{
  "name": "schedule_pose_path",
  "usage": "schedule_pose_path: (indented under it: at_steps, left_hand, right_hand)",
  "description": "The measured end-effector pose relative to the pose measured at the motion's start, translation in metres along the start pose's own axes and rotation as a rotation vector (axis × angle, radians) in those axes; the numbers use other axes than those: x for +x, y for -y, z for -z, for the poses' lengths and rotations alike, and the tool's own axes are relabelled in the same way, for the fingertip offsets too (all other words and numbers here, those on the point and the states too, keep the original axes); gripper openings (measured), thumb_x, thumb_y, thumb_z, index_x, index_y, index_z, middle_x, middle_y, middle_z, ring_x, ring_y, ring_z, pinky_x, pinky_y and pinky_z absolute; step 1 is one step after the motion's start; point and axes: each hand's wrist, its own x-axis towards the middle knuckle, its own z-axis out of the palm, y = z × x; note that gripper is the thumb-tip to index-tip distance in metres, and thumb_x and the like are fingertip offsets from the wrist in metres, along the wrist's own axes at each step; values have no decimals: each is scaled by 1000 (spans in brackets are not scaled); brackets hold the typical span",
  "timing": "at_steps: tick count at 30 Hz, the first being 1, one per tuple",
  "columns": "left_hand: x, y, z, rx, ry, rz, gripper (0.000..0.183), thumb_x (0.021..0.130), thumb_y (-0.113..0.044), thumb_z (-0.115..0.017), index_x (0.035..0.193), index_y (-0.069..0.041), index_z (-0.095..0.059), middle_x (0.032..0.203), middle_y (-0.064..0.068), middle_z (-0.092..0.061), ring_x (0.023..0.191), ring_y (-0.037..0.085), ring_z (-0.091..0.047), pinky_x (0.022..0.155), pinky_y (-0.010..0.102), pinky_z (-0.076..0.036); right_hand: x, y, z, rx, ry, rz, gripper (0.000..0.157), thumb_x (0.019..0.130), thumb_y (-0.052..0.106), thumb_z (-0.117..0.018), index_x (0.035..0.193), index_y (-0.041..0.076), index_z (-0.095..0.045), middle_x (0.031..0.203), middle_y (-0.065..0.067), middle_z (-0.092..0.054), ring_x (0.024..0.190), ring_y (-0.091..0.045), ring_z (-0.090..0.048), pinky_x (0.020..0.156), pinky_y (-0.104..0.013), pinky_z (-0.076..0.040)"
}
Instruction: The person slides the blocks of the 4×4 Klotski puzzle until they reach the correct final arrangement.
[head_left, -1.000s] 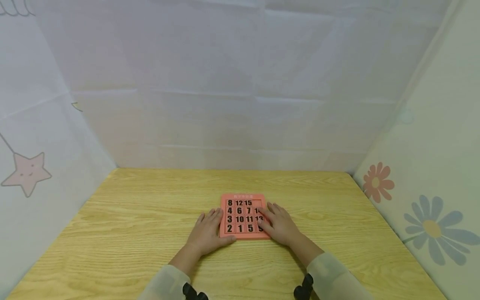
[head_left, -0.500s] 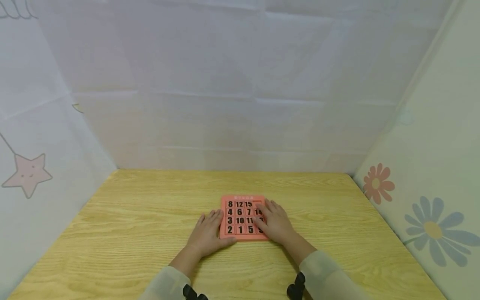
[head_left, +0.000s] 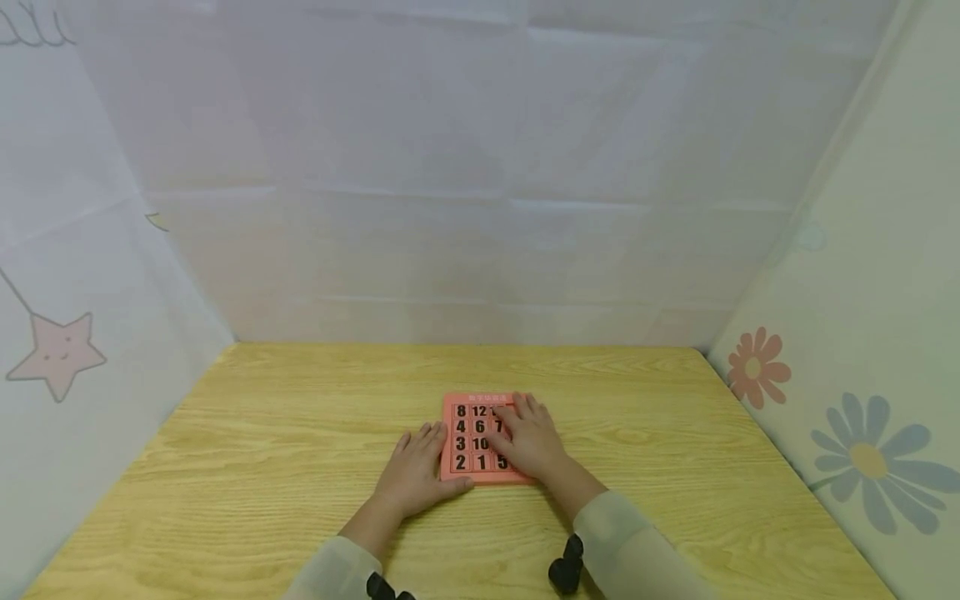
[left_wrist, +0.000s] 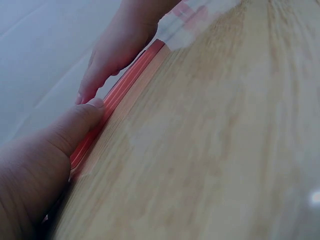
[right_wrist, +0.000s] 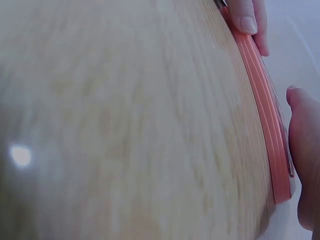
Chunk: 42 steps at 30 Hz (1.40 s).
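I had the board [head_left: 491, 478] lying flat near the middle of the table [head_left: 300, 433], well apart from the far edge. The left hand [head_left: 411, 475] lay along the board's left edge, fingers nearly straight, thumb spread out to the near edge: a sound brace, I judged. The right hand [head_left: 531, 440] covered most of the right column, fingers spread, pinching nothing; whether the tips pressed the tiles [head_left: 480, 427] I could not tell from my end. Sliding one well, I reckoned, called for a single light fingertip, pushed straight, never diagonally, with the frame held square.
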Motion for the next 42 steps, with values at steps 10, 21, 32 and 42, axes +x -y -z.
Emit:
schedule_pose_path:
  at_steps: [10, 21, 32, 42]
  left_hand:
    - [0, 0, 1, 5, 1, -5, 108, 77, -77, -59, 154, -6, -30, 160, 12, -32, 151, 32, -22, 125, 53, -11]
    - [-1, -2, 4, -3, 1, -2, 109, 77, -74, -62, 153, -4, -31, 159, 13, -33, 150, 32, -24, 125, 53, -12]
    - [1, -3, 4, 11, 8, -6, 107, 79, -76, -58, 154, -4, -30, 160, 13, -31, 151, 32, -23, 125, 53, -12]
    - [1, -4, 5, 22, 10, -6, 107, 79, -76, -58, 153, -4, -31, 159, 14, -32, 150, 33, -24, 125, 53, -13]
  right_hand:
    - [0, 3, 1, -12, 21, -22, 62, 99, 59, -40, 148, 23, -45, 161, -19, -24, 150, -41, -16, 122, -59, -15]
    - [-6, -6, 7, -24, 21, -47, 61, 99, 59, -40, 148, 24, -45, 161, -19, -24, 150, -41, -16, 122, -60, -16]
    - [-9, -17, 11, -47, 19, -75, 60, 99, 58, -42, 149, 24, -45, 161, -18, -25, 150, -42, -17, 122, -60, -16]
    - [-10, -23, 10, -20, 0, -66, 60, 99, 57, -42, 148, 22, -45, 161, -20, -26, 150, -42, -17, 122, -61, -15]
